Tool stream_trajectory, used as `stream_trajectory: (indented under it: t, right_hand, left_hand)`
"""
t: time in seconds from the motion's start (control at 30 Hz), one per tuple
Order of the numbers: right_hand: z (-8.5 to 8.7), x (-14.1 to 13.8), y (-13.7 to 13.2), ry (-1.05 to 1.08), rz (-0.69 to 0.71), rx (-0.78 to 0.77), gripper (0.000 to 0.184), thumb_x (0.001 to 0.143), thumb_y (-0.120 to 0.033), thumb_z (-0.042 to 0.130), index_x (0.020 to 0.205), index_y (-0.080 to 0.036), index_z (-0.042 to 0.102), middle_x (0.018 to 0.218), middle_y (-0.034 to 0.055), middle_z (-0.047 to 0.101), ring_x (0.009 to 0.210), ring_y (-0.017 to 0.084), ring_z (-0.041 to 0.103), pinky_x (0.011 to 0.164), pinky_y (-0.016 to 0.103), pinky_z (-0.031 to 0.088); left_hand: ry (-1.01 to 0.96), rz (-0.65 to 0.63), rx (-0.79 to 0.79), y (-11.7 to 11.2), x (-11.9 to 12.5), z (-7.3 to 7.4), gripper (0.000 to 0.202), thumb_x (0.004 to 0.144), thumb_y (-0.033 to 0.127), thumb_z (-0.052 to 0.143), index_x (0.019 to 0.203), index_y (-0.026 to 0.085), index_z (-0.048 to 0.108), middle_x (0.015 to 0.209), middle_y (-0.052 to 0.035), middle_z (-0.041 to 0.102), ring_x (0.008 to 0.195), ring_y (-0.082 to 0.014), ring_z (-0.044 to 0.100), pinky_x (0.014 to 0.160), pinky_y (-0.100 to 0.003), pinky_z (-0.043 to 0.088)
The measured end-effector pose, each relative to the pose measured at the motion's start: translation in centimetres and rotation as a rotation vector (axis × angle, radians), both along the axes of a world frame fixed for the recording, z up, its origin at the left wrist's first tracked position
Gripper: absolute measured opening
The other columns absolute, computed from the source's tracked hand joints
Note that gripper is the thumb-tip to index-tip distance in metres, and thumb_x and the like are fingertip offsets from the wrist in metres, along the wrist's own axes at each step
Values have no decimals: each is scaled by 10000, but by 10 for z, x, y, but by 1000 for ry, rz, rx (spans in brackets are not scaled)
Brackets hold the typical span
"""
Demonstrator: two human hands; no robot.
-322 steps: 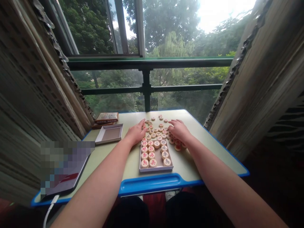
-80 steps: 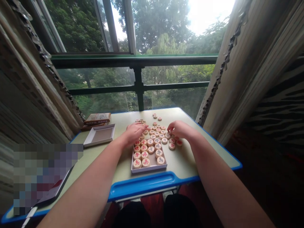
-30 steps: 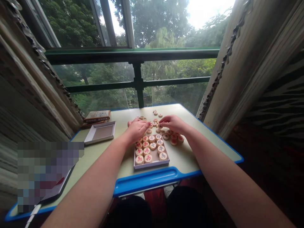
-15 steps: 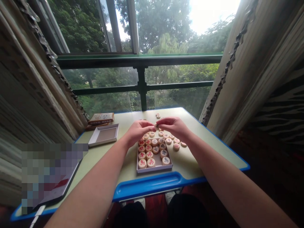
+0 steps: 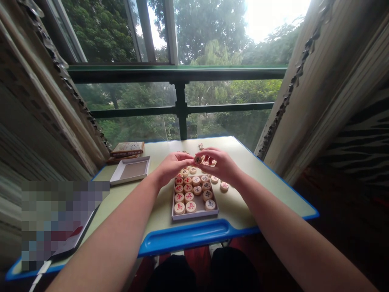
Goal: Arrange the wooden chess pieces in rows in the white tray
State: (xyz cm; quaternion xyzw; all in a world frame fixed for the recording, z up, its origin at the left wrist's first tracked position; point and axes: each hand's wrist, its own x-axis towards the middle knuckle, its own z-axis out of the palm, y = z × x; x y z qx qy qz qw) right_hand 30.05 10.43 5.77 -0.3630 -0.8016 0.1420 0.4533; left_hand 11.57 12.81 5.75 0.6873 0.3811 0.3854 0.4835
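Above the far end of the box, a round xiangqi piece with a dark character is pinched between the thumb and fingers of my right hand. My left hand meets the same piece from the left, its thumb and fingertips closed at the rim. Below them, a shallow white box holds several wooden xiangqi pieces, red-marked ones on the left and dark-marked ones on the right. Bare floor of the box shows in its near middle. Loose pieces lie behind the box, partly covered by my hands.
A red-marked piece lies right of the box. At the table's left are a white box lid and stacked boxes or books. A blurred tablet-like device with a cable stands nearer. A blue tray groove edges the front.
The piece between my hands has tilted so its face shows more clearly. My right hand's fingers have spread slightly over the loose pieces. The view has shifted a little.
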Motion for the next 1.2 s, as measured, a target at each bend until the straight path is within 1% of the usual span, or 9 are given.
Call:
stream_trajectory:
  t: [0.1, 0.2, 0.33, 0.43, 0.6, 0.77, 0.93, 1.1, 1.2]
  right_hand:
    - [3, 2, -2, -61, -44, 21, 190, 742, -304, 661, 882, -176, 669, 856, 48, 625, 716, 119, 552, 657, 250, 464]
    - [11, 4, -7, -148, -57, -86, 168, 723, -261, 667, 869, -180, 679, 845, 38, 621, 762, 136, 554, 696, 262, 449]
    - [18, 5, -16, -324, 66, -268, 199, 690, -281, 687, 877, -212, 703, 947, 34, 596, 866, 165, 562, 764, 279, 443]
    - [17, 2, -18, -450, 123, -334, 212, 672, -310, 701, 868, -231, 714, 973, 29, 587, 893, 184, 555, 780, 285, 441]
    - [10, -2, -16, -522, 139, -330, 225, 673, -339, 704, 877, -244, 712, 973, 27, 583, 912, 192, 545, 798, 292, 429]
    - [8, -3, -16, -540, 114, -334, 219, 671, -337, 708, 869, -242, 714, 934, 25, 581, 869, 175, 554, 759, 271, 436]
    - [7, -4, -15, -546, 108, -348, 235, 667, -340, 712, 881, -241, 714, 919, 25, 576, 848, 169, 558, 745, 261, 438]
    - [4, -3, -13, -544, 126, -347, 238, 673, -347, 703, 887, -242, 710, 958, 30, 574, 886, 177, 554, 770, 265, 438]
    - [5, -3, -13, -547, 142, -354, 231, 681, -331, 695, 893, -240, 707, 942, 26, 569, 856, 165, 554, 750, 259, 439]
  left_hand:
    - [40, -17, 6, 1, -1, -1, 323, 657, 395, 680, 842, 133, 723, 872, -88, 706, 821, -200, 615, 758, -318, 452]
    - [76, 13, 66, 3, -2, -3, 320, 698, 389, 628, 871, 134, 716, 915, -89, 705, 871, -204, 617, 795, -320, 457]
    - [229, 113, 182, 7, -1, -8, 288, 702, 351, 595, 853, 137, 715, 910, -83, 709, 878, -210, 623, 805, -317, 462]
    - [275, 157, 183, 8, 0, -10, 291, 698, 349, 578, 833, 131, 715, 866, -79, 712, 824, -206, 629, 758, -306, 473]
    - [277, 173, 198, 10, 0, -11, 311, 680, 362, 583, 821, 118, 716, 855, -93, 709, 807, -211, 621, 732, -309, 470]
    - [258, 167, 196, 12, -2, -12, 306, 675, 368, 589, 814, 130, 721, 823, -76, 712, 782, -198, 616, 720, -300, 465]
    - [274, 164, 199, 9, -1, -8, 321, 672, 382, 598, 806, 118, 721, 800, -76, 706, 739, -192, 612, 681, -290, 465]
    - [267, 180, 209, 7, -3, -5, 324, 668, 398, 605, 791, 122, 719, 832, -81, 705, 790, -203, 616, 726, -297, 466]
    - [264, 187, 209, 8, -5, -5, 328, 666, 405, 609, 793, 123, 719, 836, -82, 707, 804, -208, 619, 743, -299, 464]
